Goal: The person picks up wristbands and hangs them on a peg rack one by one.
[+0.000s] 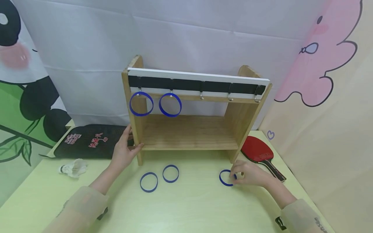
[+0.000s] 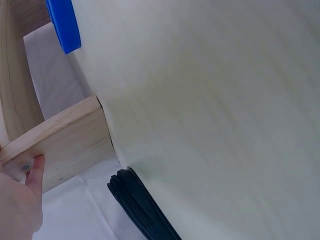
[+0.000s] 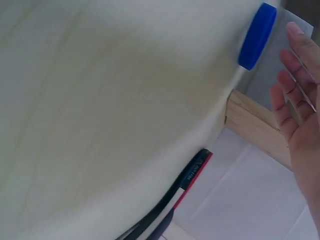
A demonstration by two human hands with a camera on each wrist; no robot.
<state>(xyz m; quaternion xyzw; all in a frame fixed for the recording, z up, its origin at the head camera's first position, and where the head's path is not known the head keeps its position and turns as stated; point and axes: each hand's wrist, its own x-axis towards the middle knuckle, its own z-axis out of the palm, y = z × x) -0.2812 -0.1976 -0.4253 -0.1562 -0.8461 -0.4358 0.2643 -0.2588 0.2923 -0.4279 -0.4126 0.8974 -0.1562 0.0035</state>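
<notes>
Blue rings [image 1: 170,115] are lying and hanging in two groups, five in all. Two are hanging from the two leftmost metal hooks [image 1: 201,96] on the black strip [image 1: 215,86] of the wooden shelf [image 1: 189,131], and the other three hooks are lining up to the right. Three rings are lying on the tabletop [image 1: 186,210] in front of the shelf: two side by side toward the left, and one near the shelf's right front foot, well in from the right edge.

The right hand [image 1: 247,173] is reaching over that last ring and partly covering it in the head view; in the right wrist view its fingers are spreading apart just beside the ring, without pinching it. The left hand [image 1: 123,153] is resting against the shelf's left side panel, thumb and fingers parting widely, the thumb reaching the front edge.

The shelf is standing toward the back edge of the tabletop, before a pale cloth [image 1: 186,42]. A black zippered case [image 1: 87,140] is lying by the back left corner, a white shuttlecock [image 1: 74,168] is lying nearer the left edge, and a red table-tennis paddle [image 1: 257,149] is lying along the right edge, its handle pointing toward the front.
</notes>
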